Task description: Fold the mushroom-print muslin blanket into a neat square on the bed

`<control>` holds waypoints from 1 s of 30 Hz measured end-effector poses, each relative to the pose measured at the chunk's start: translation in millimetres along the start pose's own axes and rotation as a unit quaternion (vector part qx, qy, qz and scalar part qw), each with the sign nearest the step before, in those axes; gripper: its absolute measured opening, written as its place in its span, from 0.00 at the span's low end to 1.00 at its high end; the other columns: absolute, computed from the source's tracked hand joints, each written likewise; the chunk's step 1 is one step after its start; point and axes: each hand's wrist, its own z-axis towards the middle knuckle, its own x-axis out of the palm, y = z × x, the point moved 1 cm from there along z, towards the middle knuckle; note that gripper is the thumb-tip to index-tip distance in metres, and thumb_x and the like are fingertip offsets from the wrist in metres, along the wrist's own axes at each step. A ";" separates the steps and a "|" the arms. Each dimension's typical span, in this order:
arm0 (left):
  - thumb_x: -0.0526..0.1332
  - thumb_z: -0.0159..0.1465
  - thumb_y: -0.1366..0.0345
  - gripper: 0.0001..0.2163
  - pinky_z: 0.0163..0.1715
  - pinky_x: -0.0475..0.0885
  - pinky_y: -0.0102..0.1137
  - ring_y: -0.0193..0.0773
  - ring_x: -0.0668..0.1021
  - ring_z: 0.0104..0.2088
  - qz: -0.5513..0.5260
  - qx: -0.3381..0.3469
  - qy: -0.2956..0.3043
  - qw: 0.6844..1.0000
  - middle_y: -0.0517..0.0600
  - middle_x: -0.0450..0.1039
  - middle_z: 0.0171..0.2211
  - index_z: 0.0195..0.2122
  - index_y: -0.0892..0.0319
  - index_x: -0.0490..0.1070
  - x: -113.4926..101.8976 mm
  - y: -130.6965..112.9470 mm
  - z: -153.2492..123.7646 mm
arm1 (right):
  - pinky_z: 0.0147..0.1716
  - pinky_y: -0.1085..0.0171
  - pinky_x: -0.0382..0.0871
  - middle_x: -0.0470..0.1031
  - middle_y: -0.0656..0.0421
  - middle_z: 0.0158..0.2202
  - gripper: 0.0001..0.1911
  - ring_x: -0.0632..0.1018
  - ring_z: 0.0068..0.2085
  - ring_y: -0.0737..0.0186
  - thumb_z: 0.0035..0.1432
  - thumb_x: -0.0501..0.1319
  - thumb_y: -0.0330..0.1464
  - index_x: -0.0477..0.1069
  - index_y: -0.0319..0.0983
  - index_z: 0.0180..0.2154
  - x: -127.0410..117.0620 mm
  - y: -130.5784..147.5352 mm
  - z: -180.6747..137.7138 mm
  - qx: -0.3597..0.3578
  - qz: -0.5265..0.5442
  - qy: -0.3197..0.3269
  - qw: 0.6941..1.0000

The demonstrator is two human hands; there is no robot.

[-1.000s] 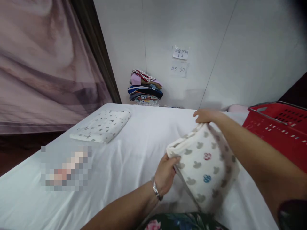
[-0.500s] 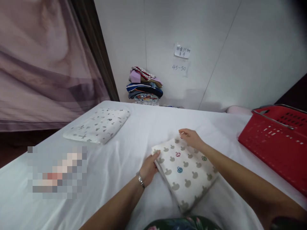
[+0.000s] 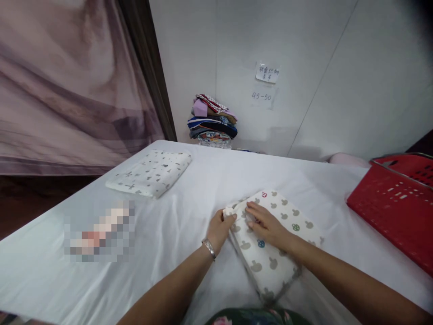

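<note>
A folded white cloth (image 3: 282, 264) with grey mushroom prints and a few coloured ones lies in front of me on the white-covered table. My left hand (image 3: 221, 225) pinches its left corner, thumb on top and the other fingers partly hidden. Across the upper part of the cloth rests my right hand (image 3: 265, 225), its fingers a little apart and touching the fabric near a ridge at the top left. Farther off on the left lies another folded white cloth (image 3: 152, 174) with small dark prints.
At the right edge stands a red plastic basket (image 3: 395, 203) with a metal handle. Behind the table is a stack of folded fabrics (image 3: 213, 122) against the wall. A pixelated patch (image 3: 101, 230) hides something on the left. A pinkish curtain (image 3: 67, 81) hangs at the left.
My right hand has moved from the cloth's far corner down and inward onto its top. The far part of the cloth now lies differently, with a ridge at the upper left. The view has shifted slightly.
</note>
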 end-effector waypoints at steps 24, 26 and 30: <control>0.59 0.56 0.53 0.16 0.31 0.69 0.30 0.38 0.75 0.31 -0.153 -0.140 0.083 0.975 0.52 0.75 0.32 0.36 0.61 0.71 -7.7 1.2 9.5 | 0.35 0.67 0.67 0.72 0.58 0.37 0.14 0.73 0.37 0.63 0.48 0.55 0.26 0.75 0.40 0.36 -20.6 21.2 79.5 0.006 0.210 0.150 0.966; 0.58 0.56 0.56 0.12 0.29 0.68 0.29 0.37 0.75 0.30 -0.146 -0.135 0.069 0.978 0.51 0.75 0.30 0.36 0.59 0.71 -7.2 1.8 11.1 | 0.35 0.68 0.67 0.72 0.59 0.36 0.14 0.73 0.37 0.64 0.47 0.55 0.25 0.75 0.40 0.35 -19.5 20.9 81.8 -0.001 0.206 0.156 0.966; 0.58 0.56 0.60 0.09 0.29 0.69 0.29 0.37 0.74 0.29 -0.140 -0.137 0.034 0.980 0.49 0.74 0.29 0.35 0.57 0.71 -6.2 3.2 11.9 | 0.39 0.66 0.67 0.71 0.57 0.41 0.14 0.73 0.41 0.62 0.48 0.56 0.26 0.74 0.39 0.38 -14.9 18.9 83.0 -0.041 0.212 0.151 0.965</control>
